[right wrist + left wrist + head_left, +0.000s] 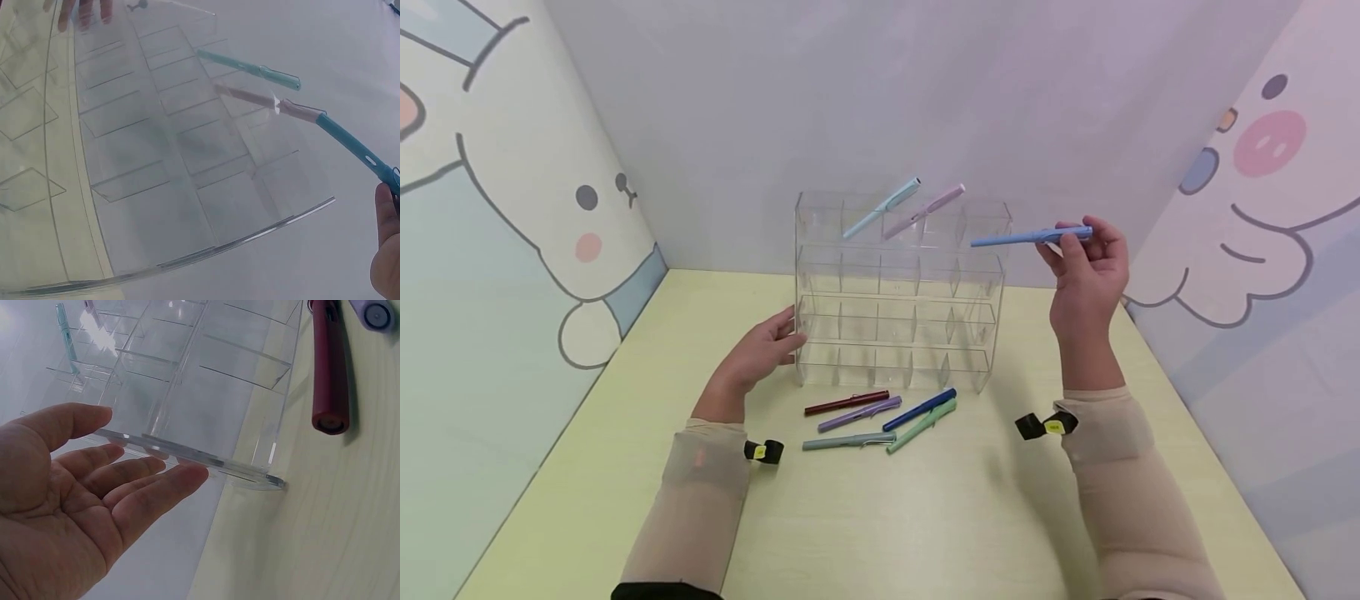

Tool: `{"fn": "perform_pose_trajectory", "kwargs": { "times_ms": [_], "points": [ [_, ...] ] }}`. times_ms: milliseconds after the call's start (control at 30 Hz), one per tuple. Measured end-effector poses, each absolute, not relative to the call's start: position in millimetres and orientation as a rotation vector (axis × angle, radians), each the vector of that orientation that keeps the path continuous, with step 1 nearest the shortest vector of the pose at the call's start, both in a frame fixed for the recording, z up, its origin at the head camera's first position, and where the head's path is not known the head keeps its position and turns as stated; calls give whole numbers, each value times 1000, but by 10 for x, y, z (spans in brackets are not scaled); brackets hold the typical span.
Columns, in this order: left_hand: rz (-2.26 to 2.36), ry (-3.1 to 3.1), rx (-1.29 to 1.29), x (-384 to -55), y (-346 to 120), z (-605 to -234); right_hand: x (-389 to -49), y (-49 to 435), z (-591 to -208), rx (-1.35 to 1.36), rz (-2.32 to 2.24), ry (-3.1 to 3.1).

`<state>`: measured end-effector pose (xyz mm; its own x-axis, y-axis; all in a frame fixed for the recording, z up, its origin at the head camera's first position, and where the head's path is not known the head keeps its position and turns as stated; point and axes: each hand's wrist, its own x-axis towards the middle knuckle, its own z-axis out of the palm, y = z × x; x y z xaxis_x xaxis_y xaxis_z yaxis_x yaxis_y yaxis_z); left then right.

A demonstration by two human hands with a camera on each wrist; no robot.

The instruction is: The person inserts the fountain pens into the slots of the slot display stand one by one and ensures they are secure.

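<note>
A light blue pen (1026, 238) is pinched between the thumb and fingers of my right hand (1086, 271), raised beside the upper right of a clear acrylic pen rack (898, 296). The pen points left toward the rack. On the rack's left side, my left hand (760, 346) touches the side panel with loosely extended fingers; its thumb (87, 420) lies by the panel's edge in the left wrist view. In the top row stand a pale turquoise pen (883, 207) and a pale pink pen (925, 212), both leaning right.
In front of the rack lie a dark red pen (846, 403), a purple pen (859, 413), a dark blue pen (919, 410), a green pen (921, 427) and a grey-green pen (846, 442). The pale table (895, 533) meets a grey wall (910, 100) behind; cartoon-printed panels flank it.
</note>
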<state>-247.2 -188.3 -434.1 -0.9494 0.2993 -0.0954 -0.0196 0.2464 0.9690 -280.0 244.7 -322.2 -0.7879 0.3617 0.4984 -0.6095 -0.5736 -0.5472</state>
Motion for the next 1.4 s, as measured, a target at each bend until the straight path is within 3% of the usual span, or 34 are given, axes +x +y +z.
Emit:
{"fn": "perform_pose_trajectory", "kwargs": {
  "times_ms": [867,1400],
  "points": [
    [1745,2277,246,-2460,-1880,-4326,-3162,2471,-2821,439,2267,-1163],
    [1760,2261,251,-2452,-1883,-4328,-3326,2415,-2789,459,2254,-1288]
  ]
}}
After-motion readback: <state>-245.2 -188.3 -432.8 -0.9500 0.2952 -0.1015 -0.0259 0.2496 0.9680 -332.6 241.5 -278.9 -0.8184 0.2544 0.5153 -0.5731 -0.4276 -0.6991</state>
